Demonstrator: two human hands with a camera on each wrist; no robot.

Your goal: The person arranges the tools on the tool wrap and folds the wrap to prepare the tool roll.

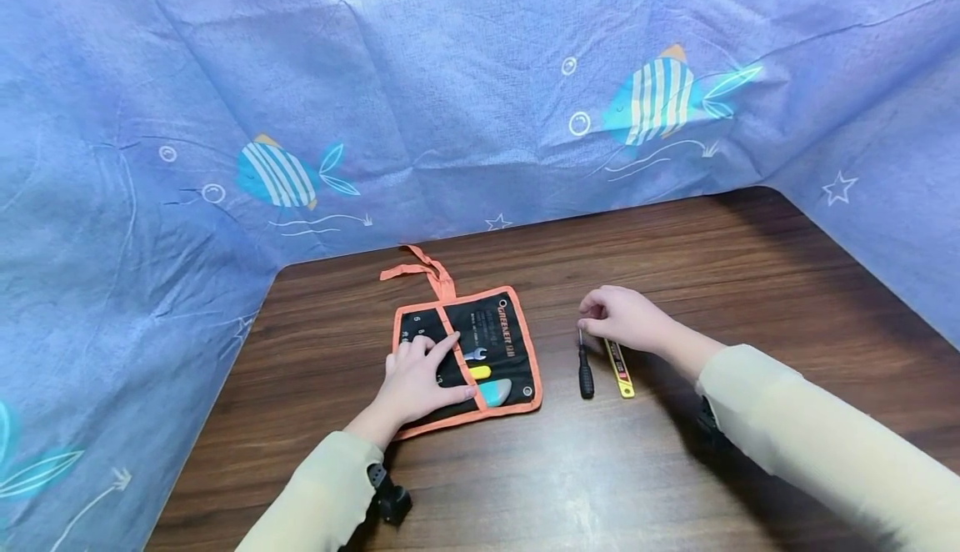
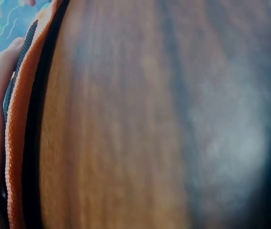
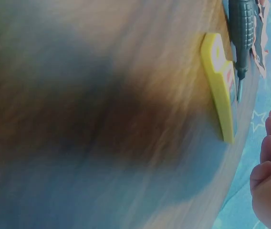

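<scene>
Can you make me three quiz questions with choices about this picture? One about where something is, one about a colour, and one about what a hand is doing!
1. Where does the black screwdriver lie?
A. inside the pouch
B. on the table beside the yellow tool
C. on the blue cloth

2. What colour is the edge of the tool pouch?
A. green
B. white
C. orange

3. What is the left hand doing?
A. resting flat on the pouch
B. lifting the screwdriver
C. waving in the air

Answers: 1 B, both lie side by side on the wood; 2 C, orange trim runs all round; 3 A, its fingers lie spread on the pouch.
</scene>
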